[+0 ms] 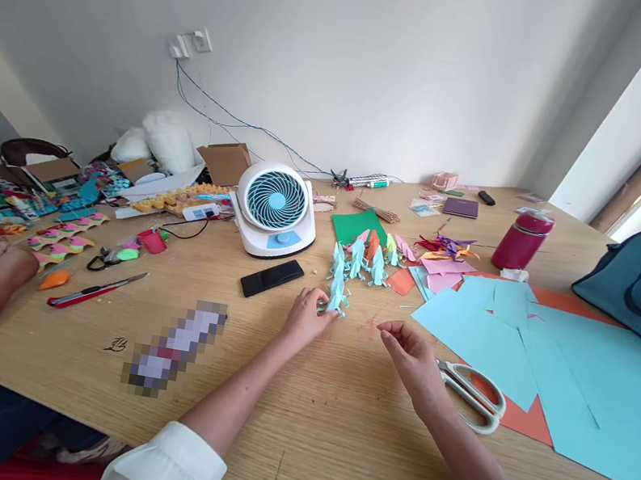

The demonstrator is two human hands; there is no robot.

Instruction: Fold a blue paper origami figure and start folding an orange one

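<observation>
Touching a paper figure (pixel 337 298), left hand (pixel 304 321) sits beside phone (pixel 271 278).

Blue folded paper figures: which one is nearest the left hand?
The lone figure right beside the left hand. The other blue figures stand grouped farther back, by the green sheet.

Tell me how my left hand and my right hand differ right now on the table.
The left hand pinches the light-blue paper figure; the right hand holds nothing, its fingers loosely curled. The left hand lies near the black phone, the right hand beside the white-handled scissors. Both are bare and over the wooden table.
</observation>
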